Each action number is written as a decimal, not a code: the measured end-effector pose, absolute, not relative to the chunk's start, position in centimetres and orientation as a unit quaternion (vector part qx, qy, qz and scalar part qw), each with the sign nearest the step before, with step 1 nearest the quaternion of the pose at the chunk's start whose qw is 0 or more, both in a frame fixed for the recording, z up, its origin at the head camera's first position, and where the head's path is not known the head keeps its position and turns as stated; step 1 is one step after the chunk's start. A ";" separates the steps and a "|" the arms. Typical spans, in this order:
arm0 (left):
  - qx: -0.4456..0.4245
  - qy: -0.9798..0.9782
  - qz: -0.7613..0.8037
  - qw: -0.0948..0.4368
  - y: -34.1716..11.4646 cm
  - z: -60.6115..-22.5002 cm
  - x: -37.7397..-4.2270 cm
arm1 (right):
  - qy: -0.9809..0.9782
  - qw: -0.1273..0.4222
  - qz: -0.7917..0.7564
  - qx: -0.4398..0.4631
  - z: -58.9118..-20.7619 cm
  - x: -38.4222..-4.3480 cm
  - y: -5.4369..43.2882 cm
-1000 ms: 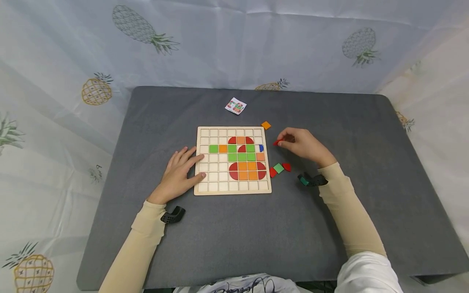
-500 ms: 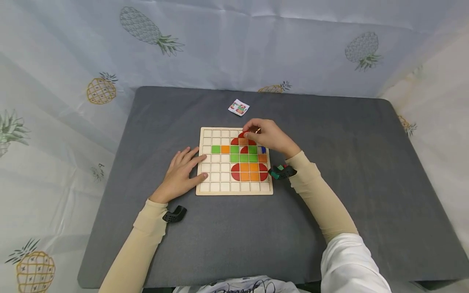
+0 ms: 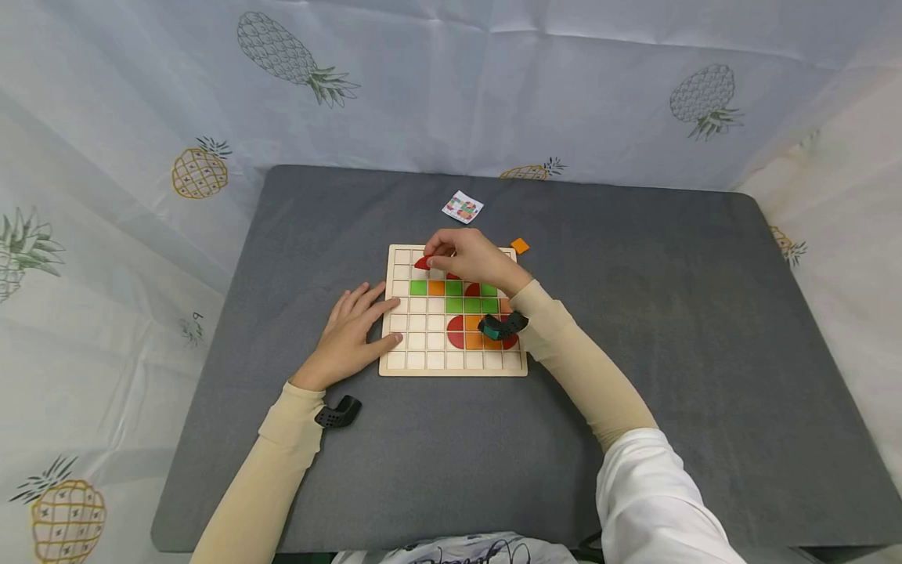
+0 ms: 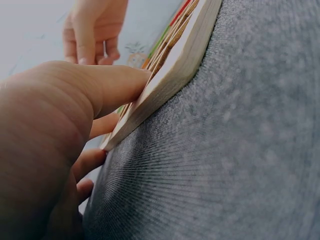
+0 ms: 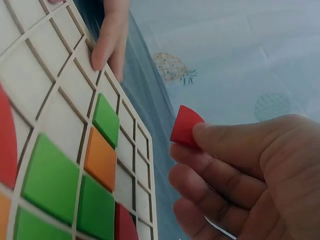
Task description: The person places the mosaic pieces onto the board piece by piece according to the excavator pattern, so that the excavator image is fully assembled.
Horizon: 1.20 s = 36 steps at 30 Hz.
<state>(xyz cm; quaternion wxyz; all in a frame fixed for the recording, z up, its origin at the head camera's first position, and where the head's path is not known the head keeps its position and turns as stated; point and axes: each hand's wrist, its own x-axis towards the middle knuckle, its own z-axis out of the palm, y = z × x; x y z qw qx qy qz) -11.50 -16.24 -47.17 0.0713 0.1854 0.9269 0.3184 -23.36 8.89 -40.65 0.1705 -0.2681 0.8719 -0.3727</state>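
Note:
Between thumb and forefinger, my right hand (image 3: pixel 474 257) pinches a red quarter-circle tile (image 5: pixel 185 126) above the upper left part of a wooden grid board (image 3: pixel 416 361). My left hand (image 3: pixel 345 337) rests on the board's left edge with its fingers spread; the thumb (image 4: pixel 120 86) lies on the rim in the left wrist view. Green tiles (image 5: pixel 50 172), an orange tile (image 5: pixel 101 159) and red rounded tiles (image 3: pixel 456 332) sit in the board's cells. My right hand and wrist hide some of the upper and right-hand cells.
A small printed pattern card (image 3: pixel 463 207) lies behind the board. A loose orange tile (image 3: pixel 520 246) is by the board's far right corner. The grey tabletop (image 3: pixel 669 329) stretches out to the right, and a pineapple-print curtain (image 3: pixel 437 86) hangs behind it.
From beside the board on the right, my right hand has carried the red quarter-circle tile leftward over the board to its upper left part. The left hand has stayed on the board's edge.

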 end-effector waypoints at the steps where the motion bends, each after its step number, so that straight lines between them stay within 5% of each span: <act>1: 0.185 0.926 0.320 0.070 -16.3 -47.2 -11.5 | 0.872 0.171 -0.369 -0.273 -40.7 -23.4 8.5; 14: 0.185 0.943 0.277 0.024 -16.5 -47.1 -11.3 | 0.872 0.200 -0.314 -0.317 -41.9 -23.4 5.2; 36: 0.153 0.958 0.228 0.081 -16.9 -47.0 -11.2 | 0.898 0.175 -0.219 -0.339 -42.6 -23.4 3.7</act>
